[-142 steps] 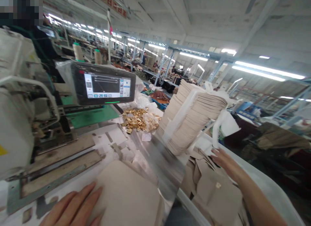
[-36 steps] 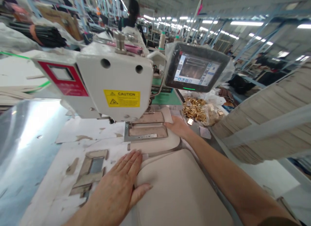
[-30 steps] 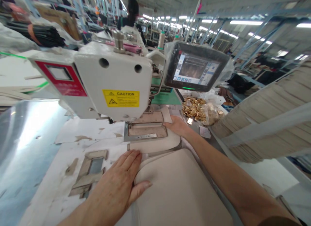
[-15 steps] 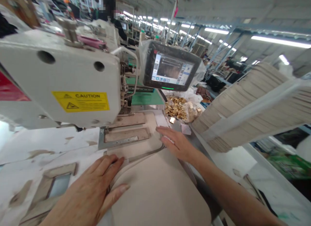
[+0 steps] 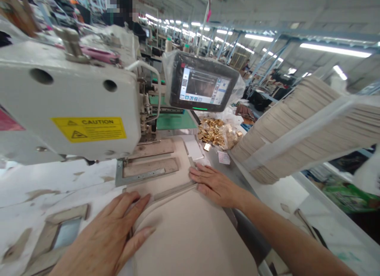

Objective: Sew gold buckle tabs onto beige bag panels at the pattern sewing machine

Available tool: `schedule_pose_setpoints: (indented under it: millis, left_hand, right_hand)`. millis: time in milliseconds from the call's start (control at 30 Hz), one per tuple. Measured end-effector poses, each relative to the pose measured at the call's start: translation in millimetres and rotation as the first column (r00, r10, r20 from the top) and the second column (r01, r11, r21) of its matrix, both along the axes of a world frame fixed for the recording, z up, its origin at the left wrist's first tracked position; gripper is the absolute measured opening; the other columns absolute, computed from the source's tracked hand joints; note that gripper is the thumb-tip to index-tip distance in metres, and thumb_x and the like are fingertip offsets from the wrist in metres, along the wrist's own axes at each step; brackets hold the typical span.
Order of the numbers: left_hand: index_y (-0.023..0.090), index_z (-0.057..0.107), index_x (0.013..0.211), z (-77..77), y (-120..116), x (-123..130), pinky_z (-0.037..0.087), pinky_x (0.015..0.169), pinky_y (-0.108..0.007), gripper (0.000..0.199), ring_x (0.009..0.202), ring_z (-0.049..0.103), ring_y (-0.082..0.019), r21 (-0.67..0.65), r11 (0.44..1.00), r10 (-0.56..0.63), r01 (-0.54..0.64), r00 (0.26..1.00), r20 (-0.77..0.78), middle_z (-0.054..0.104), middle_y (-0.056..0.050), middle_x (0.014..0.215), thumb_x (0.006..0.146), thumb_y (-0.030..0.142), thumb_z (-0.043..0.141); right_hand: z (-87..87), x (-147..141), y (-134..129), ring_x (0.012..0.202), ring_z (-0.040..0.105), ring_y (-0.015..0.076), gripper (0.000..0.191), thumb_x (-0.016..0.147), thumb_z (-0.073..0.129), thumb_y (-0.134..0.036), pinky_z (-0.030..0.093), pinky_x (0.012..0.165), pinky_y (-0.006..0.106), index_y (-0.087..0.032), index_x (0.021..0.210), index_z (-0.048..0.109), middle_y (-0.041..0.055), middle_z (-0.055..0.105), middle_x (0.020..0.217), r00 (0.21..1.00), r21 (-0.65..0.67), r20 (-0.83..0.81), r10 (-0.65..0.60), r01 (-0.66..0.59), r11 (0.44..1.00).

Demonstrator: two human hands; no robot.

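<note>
The left hand (image 5: 103, 240) and right hand (image 5: 215, 185) lay flat on a beige panel (image 5: 190, 236), their fingers (image 5: 139, 201) spread slightly apart and clamped on nothing. Ahead of the fingers, the panel's far end lay at the metal clamp plate (image 5: 148, 165) beneath the sewing machine (image 5: 68, 98), with no finished stitching visible. Gold fittings (image 5: 212, 133) and a panel pile (image 5: 297, 129) sat beyond the right hand. A yellow label (image 5: 89, 129) read CAUTION.

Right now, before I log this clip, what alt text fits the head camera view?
A left hand and a right hand press a large beige rounded panel flat against the metal clamp frame of a white sewing machine. To the right lie a heap of gold metal fittings and a tall stack of beige cut pieces.
</note>
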State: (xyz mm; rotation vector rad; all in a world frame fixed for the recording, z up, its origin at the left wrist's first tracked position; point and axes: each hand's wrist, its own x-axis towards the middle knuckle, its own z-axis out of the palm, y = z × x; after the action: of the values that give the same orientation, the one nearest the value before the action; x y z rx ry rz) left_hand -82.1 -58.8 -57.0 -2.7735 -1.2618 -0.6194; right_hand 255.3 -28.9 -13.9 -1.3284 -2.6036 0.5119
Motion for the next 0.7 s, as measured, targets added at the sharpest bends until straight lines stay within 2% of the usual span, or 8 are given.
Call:
schedule_pose_setpoints:
  millis: [233, 400, 567, 700]
  left_hand:
    - [0.029, 0.054, 0.134, 1.4, 1.7, 0.0, 0.046, 0.1, -0.037, 0.056, 0.115, 0.058, -0.024, -0.003, 1.0, -0.017, 0.017, 1.0, -0.003, 0.063, -0.003, 0.126, 0.087, 0.06, 0.049]
    - [0.028, 0.051, 0.136, -3.3, 2.5, -2.4, 0.045, 0.101, -0.039, 0.058, 0.116, 0.057, -0.025, 0.054, 0.998, -0.032, 0.033, 0.999, -0.029, 0.062, -0.004, 0.128, 0.087, 0.06, 0.048]
    - [0.026, 0.052, 0.135, -5.8, 2.6, -3.0, 0.045, 0.101, -0.038, 0.059, 0.117, 0.056, -0.025, 0.07, 0.996, -0.044, 0.047, 0.998, -0.051, 0.062, -0.005, 0.129, 0.087, 0.06, 0.05]
    - [0.027, 0.054, 0.133, -1.3, 1.8, -0.3, 0.046, 0.1, -0.039, 0.058, 0.113, 0.058, -0.025, 0.025, 1.0, -0.014, 0.014, 1.0, -0.021, 0.064, -0.005, 0.125, 0.087, 0.062, 0.048]
  right_hand:
    - [3.5, -1.0, -1.2, 0.136, 0.042, 0.024, 0.035, 0.099, 0.043, -0.032, 0.031, 0.114, 0.048, -0.019, 0.127, 0.062, 0.0099, 0.057, 0.139, 0.997, 0.031, -0.072, 0.005, -0.003, 1.0]
    - [3.4, -6.7, -1.0, 0.119, 0.055, 0.0234, 0.028, 0.097, 0.048, -0.031, 0.04, 0.107, 0.046, -0.017, 0.116, 0.062, 0.0132, 0.065, 0.122, 0.984, 0.095, -0.168, 0.059, -0.043, 0.995]
    - [-3.0, -7.4, -3.5, 0.116, 0.055, 0.0229, 0.025, 0.098, 0.045, -0.03, 0.039, 0.107, 0.046, -0.018, 0.114, 0.06, 0.0123, 0.065, 0.117, 0.97, 0.125, -0.236, 0.051, -0.022, 0.992]
    - [-4.6, -7.2, -4.5, 0.117, 0.053, 0.0233, 0.033, 0.1, 0.042, -0.03, 0.038, 0.108, 0.046, -0.017, 0.126, 0.057, 0.0131, 0.063, 0.121, 0.978, 0.111, -0.203, 0.046, -0.024, 0.994]
